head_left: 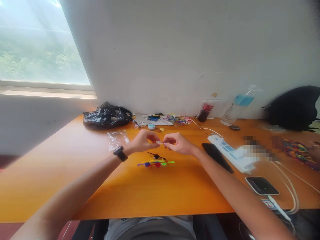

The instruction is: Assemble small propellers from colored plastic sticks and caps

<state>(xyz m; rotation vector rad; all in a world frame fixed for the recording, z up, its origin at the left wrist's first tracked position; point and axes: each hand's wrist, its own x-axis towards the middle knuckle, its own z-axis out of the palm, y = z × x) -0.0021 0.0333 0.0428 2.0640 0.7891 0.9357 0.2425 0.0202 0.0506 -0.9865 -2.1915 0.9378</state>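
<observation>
Coloured sticks (156,162) lay on the surface (75,173) at 6 o'clock from my hands, a phone (217,156) at 3. I saw my left hand (142,141) and right hand (177,144) fingers pinched tight on a small white piece (158,142) held between them.

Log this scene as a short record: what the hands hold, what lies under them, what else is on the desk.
held item: small pale piece, too blurred to identify
grip: left hand and right hand pinch it between fingertips
below hands: coloured sticks on the orange table
left wrist: black watch
back left: black plastic bag
right side: dark phone, white power strip
</observation>
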